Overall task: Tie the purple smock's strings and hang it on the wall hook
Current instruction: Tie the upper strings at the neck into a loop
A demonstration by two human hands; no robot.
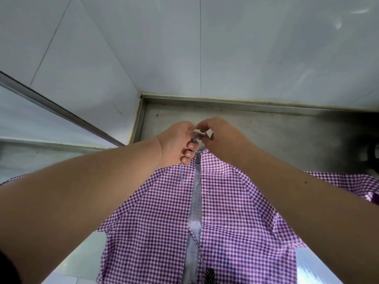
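Note:
The purple-and-white checked smock point(155, 218) lies spread flat on a steel counter point(266, 128), its back opening running down the middle as a pale strip. At the neck end, my left hand point(178, 144) is closed around a thin pale string point(181, 175), whose loose end dangles below my fist. My right hand point(217, 134) pinches the other string just beside it, fingertips nearly touching the left hand. A small twist of string point(200, 151) sits at the collar between both hands. No wall hook is in view.
Grey wall panels point(246, 48) rise behind the counter and meet in a corner at the left. A metal window frame point(61, 111) slants across the left side. A dark object point(369, 148) stands at the counter's right edge.

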